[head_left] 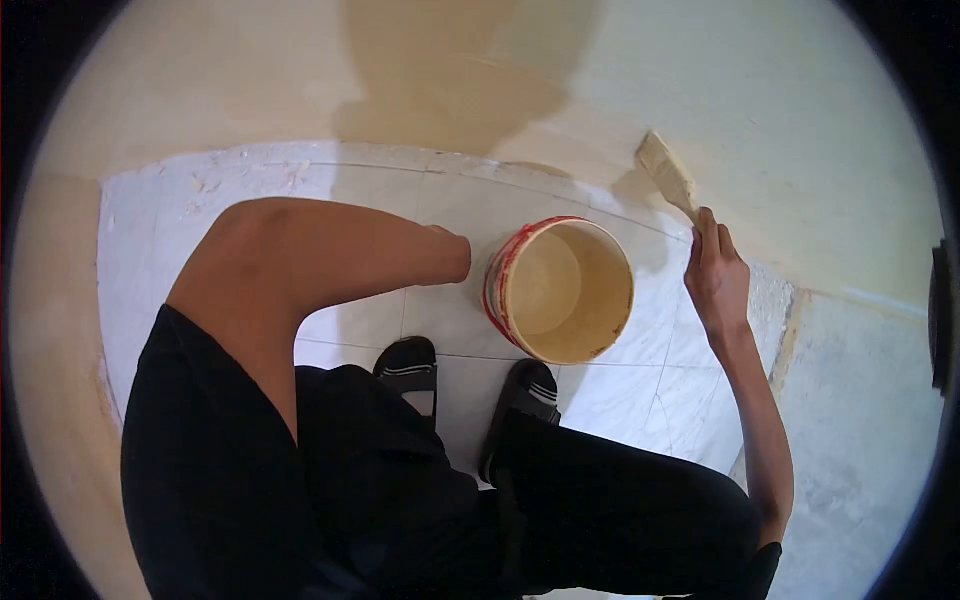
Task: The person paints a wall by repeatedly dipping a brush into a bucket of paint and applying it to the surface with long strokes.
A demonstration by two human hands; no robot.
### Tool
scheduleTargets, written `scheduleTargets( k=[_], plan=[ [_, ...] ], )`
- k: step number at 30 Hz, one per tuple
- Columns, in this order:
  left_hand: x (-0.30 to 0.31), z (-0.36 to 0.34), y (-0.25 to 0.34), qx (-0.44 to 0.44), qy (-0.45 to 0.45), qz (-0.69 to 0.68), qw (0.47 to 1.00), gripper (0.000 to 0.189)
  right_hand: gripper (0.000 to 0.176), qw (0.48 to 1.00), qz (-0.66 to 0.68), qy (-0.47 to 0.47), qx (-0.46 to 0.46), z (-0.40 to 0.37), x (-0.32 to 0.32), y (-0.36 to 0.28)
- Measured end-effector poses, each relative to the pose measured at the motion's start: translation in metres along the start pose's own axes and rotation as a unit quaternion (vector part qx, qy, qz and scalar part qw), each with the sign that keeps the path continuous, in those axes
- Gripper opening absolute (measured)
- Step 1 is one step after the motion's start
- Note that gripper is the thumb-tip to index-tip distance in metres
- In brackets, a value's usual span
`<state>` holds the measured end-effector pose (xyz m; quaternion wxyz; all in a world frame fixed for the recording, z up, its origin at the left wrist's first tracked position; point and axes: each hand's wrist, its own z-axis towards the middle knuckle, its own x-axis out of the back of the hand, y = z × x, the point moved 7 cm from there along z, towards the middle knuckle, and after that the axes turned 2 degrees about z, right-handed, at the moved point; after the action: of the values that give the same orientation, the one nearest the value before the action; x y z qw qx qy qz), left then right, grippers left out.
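My right hand [716, 270] is closed around the handle of a wide paintbrush [667, 172]. The cream-coated brush head points up and to the left, overlapping the pale wall [800, 120] in this view. Left of that hand, a round bucket [622, 305] stands on the tiles, with red streaks outside and cream paint coating its inner wall. My left forearm [390, 250] reaches across the floor, its end close to the bucket's left side. No fingers of my left hand show there.
Pale floor tiles [680, 400] surround the bucket, with small flakes [200, 185] scattered at the far left. My sandalled feet [408, 360] are just below the bucket. A rough grey surface [850, 390] lies to the right, with a dark object [942, 315] at the edge.
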<state>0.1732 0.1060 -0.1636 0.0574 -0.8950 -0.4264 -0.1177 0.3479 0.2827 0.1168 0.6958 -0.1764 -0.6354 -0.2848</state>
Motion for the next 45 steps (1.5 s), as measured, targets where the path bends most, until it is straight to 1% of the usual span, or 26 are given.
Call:
scheduleTargets(
  k=[1,2,3,4,6,7,9,10,12,15,18,19,20,24,25,26,27,29,31,34,36,37,39,40,42,45],
  plan=[
    [0.007,0.008,-0.001,0.009,0.023,0.008,1.000,0.044,0.033,0.999,0.023,0.029,0.011,-0.001,0.007,-0.004],
    [0.004,0.026,-0.001,0.032,-0.008,0.019,0.999,0.041,0.038,0.995,0.059,0.065,0.048,0.002,0.010,-0.015],
    [0.001,0.035,-0.001,0.055,-0.040,0.029,0.997,0.038,0.042,0.991,0.096,0.059,0.066,0.007,0.009,-0.028],
    [0.005,0.016,-0.003,0.055,-0.040,0.037,0.997,0.038,0.045,0.986,0.132,0.054,0.083,0.013,0.008,-0.044],
    [0.025,-0.036,0.000,0.014,-0.023,-0.030,0.999,0.034,0.052,0.979,0.166,-0.034,0.112,0.028,-0.006,-0.082],
    [0.024,-0.035,0.003,0.004,0.005,-0.017,1.000,0.032,0.056,0.974,0.154,-0.089,0.140,0.037,-0.008,-0.105],
    [-0.006,-0.014,-0.005,0.006,0.035,-0.028,0.999,0.030,0.058,0.957,0.171,-0.095,0.215,0.051,-0.014,-0.136],
    [-0.022,-0.001,-0.010,0.020,0.034,-0.052,0.998,0.030,0.054,0.956,0.176,-0.116,0.206,0.061,-0.021,-0.148],
    [-0.032,-0.032,-0.016,0.030,0.061,-0.084,0.994,0.033,0.051,0.955,0.181,-0.135,0.191,0.068,-0.032,-0.145],
    [-0.072,-0.029,-0.022,0.043,0.055,-0.117,0.991,0.034,0.043,0.969,0.195,-0.114,0.096,0.077,-0.039,-0.116],
    [-0.100,-0.021,-0.022,0.049,-0.009,-0.094,0.994,0.034,0.039,0.978,0.182,-0.092,0.044,0.049,-0.041,-0.060],
    [-0.102,-0.020,-0.019,0.039,-0.054,-0.074,0.995,0.034,0.036,0.983,0.163,-0.079,0.011,0.036,-0.044,-0.034],
    [-0.101,-0.018,-0.016,0.027,-0.098,-0.053,0.993,0.035,0.033,0.987,0.144,-0.067,-0.022,0.023,-0.046,-0.007],
    [-0.053,-0.028,-0.013,0.001,-0.143,0.005,0.990,0.037,0.026,0.985,0.078,-0.078,-0.130,-0.030,-0.029,0.068],
    [-0.046,-0.018,-0.019,0.045,-0.131,-0.002,0.990,0.038,0.024,0.980,0.107,-0.070,-0.154,-0.041,-0.017,0.076],
    [-0.041,-0.009,-0.026,0.091,-0.120,-0.014,0.988,0.039,0.022,0.974,0.136,-0.060,-0.173,-0.051,-0.003,0.079],
    [-0.034,-0.013,-0.028,0.091,-0.118,-0.018,0.989,0.039,0.021,0.963,0.174,-0.040,-0.201,-0.059,0.013,0.074],
    [-0.013,-0.023,-0.026,0.077,-0.070,-0.030,0.994,0.037,0.021,0.959,0.171,-0.049,-0.219,-0.070,0.041,0.060],
    [-0.018,-0.008,-0.025,0.077,-0.057,-0.034,0.995,0.036,0.021,0.955,0.169,-0.059,-0.236,-0.072,0.063,0.043],
    [-0.036,-0.007,-0.023,0.068,-0.026,-0.030,0.997,0.037,0.020,0.987,0.161,-0.024,-0.012,-0.054,0.085,-0.013],
    [-0.046,-0.010,-0.013,0.050,-0.008,-0.031,0.998,0.038,0.021,0.980,0.144,-0.111,0.079,-0.040,0.077,-0.047],
    [-0.052,-0.012,-0.012,0.049,-0.025,-0.023,0.998,0.038,0.021,0.979,0.145,-0.118,0.088,-0.033,0.069,-0.057],
    [-0.057,-0.021,-0.009,0.045,-0.038,-0.030,0.998,0.039,0.026,0.959,0.069,-0.164,0.221,-0.029,0.039,-0.087],
    [-0.055,-0.026,-0.008,0.047,-0.038,-0.035,0.998,0.039,0.026,0.958,0.069,-0.163,0.226,-0.025,0.027,-0.091],
    [-0.039,-0.035,-0.008,0.058,0.010,-0.062,0.996,0.039,0.032,0.936,-0.010,-0.195,0.293,-0.025,-0.003,-0.103],
    [-0.014,-0.037,-0.008,0.064,0.041,-0.062,0.995,0.039,0.038,0.933,-0.014,-0.198,0.301,-0.024,-0.024,-0.107]
  ],
)
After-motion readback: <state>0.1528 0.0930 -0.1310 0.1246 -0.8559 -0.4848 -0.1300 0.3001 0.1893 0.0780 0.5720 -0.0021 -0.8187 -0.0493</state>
